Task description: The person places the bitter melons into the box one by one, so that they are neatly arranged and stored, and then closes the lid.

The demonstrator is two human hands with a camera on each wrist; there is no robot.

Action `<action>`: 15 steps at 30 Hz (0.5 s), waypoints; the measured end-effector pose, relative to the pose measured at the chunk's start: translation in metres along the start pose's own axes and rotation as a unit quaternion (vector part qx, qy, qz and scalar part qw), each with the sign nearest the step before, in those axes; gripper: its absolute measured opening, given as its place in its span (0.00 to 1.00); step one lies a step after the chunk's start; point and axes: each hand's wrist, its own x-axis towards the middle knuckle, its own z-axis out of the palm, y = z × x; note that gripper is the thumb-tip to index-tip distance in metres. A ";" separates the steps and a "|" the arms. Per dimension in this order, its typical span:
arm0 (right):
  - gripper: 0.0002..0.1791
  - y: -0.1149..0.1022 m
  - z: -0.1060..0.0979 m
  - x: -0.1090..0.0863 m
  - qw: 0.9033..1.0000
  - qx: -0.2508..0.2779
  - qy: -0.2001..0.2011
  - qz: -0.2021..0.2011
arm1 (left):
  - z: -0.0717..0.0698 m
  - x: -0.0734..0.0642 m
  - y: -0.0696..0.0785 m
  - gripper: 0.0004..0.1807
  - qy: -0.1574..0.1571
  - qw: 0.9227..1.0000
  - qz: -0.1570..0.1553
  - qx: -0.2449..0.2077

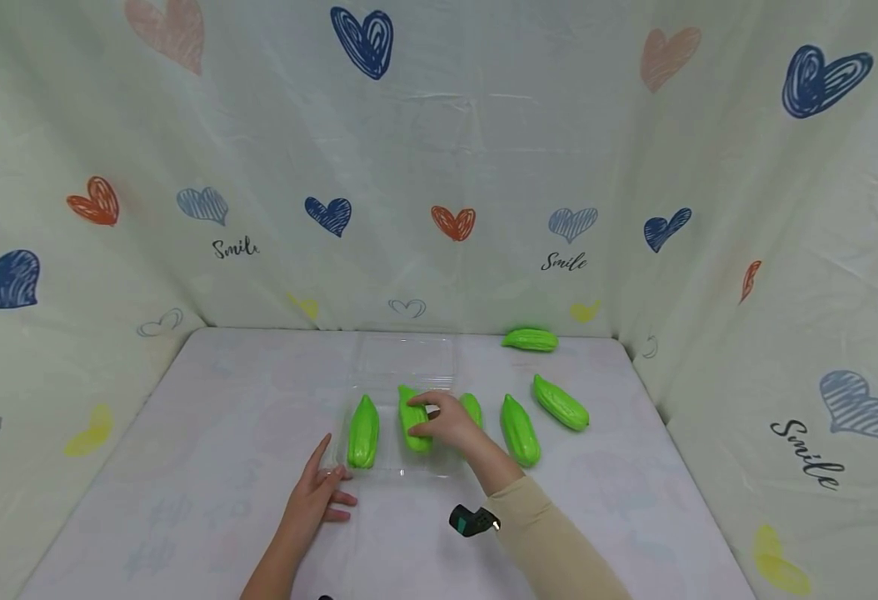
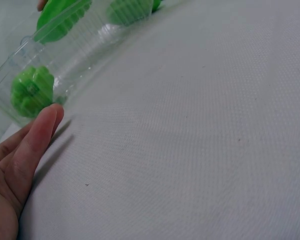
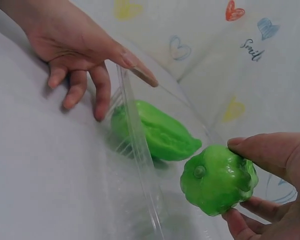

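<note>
My right hand (image 1: pixel 450 421) pinches a green bitter melon (image 1: pixel 413 417) between thumb and fingers, over the middle of a clear plastic box (image 1: pixel 405 473). In the right wrist view the held bitter melon (image 3: pixel 215 180) shows its blunt end. Another bitter melon (image 1: pixel 364 433) lies lengthwise along the box's left side. My left hand (image 1: pixel 317 492), fingers extended, is at the box's front left corner; in the left wrist view its fingertips (image 2: pixel 52 112) are close against the box wall. Behind my right hand, a bitter melon (image 1: pixel 472 407) is partly hidden; whether it is inside the box I cannot tell.
To the right of the box lie two bitter melons, one upright in view (image 1: pixel 520 431) and one slanted (image 1: pixel 561 403). Another bitter melon (image 1: pixel 530 339) lies at the table's back edge. The box's clear lid (image 1: pixel 405 358) is folded back toward the heart-printed curtain (image 1: pixel 484 167).
</note>
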 end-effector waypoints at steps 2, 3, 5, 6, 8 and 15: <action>0.26 0.001 0.005 0.001 1.000 -0.005 0.001 0.007 | 0.000 0.000 0.000 0.37 -0.001 1.000 -0.001 0.001; 0.26 0.001 0.007 0.001 1.000 -0.006 0.001 0.011 | 0.001 0.000 0.001 0.37 -0.001 1.000 -0.002 0.002; 0.26 0.002 0.011 0.002 1.000 -0.008 0.000 0.015 | 0.001 0.000 0.001 0.38 -0.001 1.000 -0.004 0.003; 0.25 0.002 0.014 0.002 1.000 -0.009 0.000 0.015 | 0.001 0.000 0.001 0.38 -0.002 1.000 -0.004 0.004; 0.25 0.003 0.018 0.003 1.000 -0.011 0.001 0.016 | 0.001 0.000 0.002 0.37 -0.001 1.000 -0.005 0.005; 0.25 0.005 0.028 0.005 1.000 -0.013 0.009 0.014 | 0.000 -0.002 0.003 0.37 -0.003 1.000 -0.002 0.004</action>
